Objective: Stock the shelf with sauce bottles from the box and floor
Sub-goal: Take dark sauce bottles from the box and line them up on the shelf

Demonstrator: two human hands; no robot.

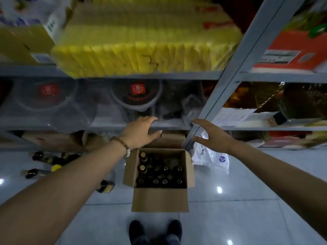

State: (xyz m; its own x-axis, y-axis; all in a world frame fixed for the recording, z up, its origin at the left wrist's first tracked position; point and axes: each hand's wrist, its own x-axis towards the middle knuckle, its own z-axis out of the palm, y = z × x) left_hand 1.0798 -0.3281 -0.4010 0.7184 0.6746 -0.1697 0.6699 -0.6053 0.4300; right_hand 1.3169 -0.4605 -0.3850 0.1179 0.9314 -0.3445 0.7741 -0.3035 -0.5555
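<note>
Well below the left grip (139, 133) sits the box (160, 200).

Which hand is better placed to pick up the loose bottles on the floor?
Left. The left hand is empty, and the loose bottles lie left of the box, under that forearm.

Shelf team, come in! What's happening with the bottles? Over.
Left hand and right hand open, empty, above the box. Box holds bottles; loose bottles on the floor. Shelf post beside right hand.
</note>
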